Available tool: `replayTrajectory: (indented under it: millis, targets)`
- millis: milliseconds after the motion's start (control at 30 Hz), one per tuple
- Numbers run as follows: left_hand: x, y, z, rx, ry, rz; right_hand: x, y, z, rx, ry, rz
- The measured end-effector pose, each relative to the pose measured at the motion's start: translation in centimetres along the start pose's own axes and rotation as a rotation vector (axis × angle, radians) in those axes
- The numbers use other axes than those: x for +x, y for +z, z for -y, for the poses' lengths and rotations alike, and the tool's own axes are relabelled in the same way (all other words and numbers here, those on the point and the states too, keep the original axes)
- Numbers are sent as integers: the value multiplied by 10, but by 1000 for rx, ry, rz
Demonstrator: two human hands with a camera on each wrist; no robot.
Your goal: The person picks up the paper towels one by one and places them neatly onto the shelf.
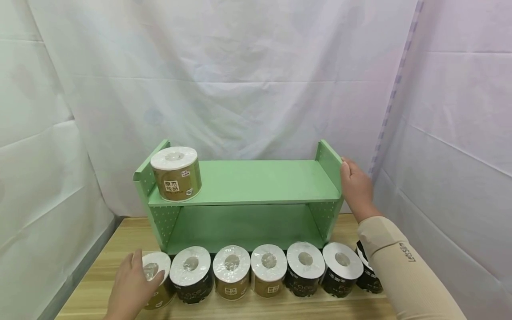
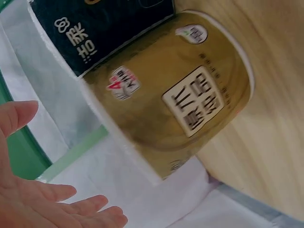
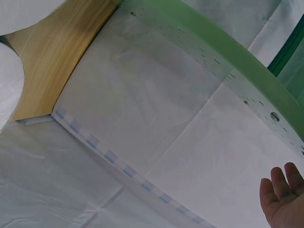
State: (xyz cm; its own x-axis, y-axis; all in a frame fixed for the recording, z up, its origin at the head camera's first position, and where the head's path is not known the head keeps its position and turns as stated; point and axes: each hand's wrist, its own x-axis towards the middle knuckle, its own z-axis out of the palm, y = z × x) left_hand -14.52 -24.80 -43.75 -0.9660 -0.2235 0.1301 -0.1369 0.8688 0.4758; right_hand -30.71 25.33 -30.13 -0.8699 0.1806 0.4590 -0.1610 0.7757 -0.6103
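My left hand [image 1: 132, 286] is held over the gold-wrapped toilet roll [image 1: 163, 297] at the left end of a row. In the left wrist view its fingers [image 2: 88, 205] are spread apart from that roll [image 2: 156, 104]. At the right side panel of a green two-tier shelf [image 1: 256, 182] is my right hand [image 1: 357, 189], its fingertips at the panel's upper edge in the head view. The right wrist view has those fingers [image 3: 279, 183] fairly straight; contact is hard to judge there. Another gold toilet roll [image 1: 178, 178] stands upright on the shelf's upper board, at the left.
Along the shelf's front on the wooden table [image 1: 100, 258] stand several upright rolls, gold [image 1: 232, 284] and black [image 1: 304, 284] ones mixed. A black roll [image 1: 370, 280] at the right end is partly behind my right sleeve [image 1: 400, 262]. White curtains [image 1: 248, 89] enclose the table.
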Motion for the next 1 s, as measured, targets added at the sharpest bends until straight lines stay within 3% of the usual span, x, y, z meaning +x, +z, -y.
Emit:
replayTrajectory:
  millis: [100,267,600,1000]
  targets:
    - [1,1,3,-29,-46,62,0,1,0,2,1,-8]
    - [0,5,7,-55,-82,94,0,1,-1,-2,-8,-10]
    - [-5,21,23,-143,-79,-51,0,1,0,-4,-10,-11]
    - [-9,32,33,-189,-142,-103,-1,1,0,15,-5,-18]
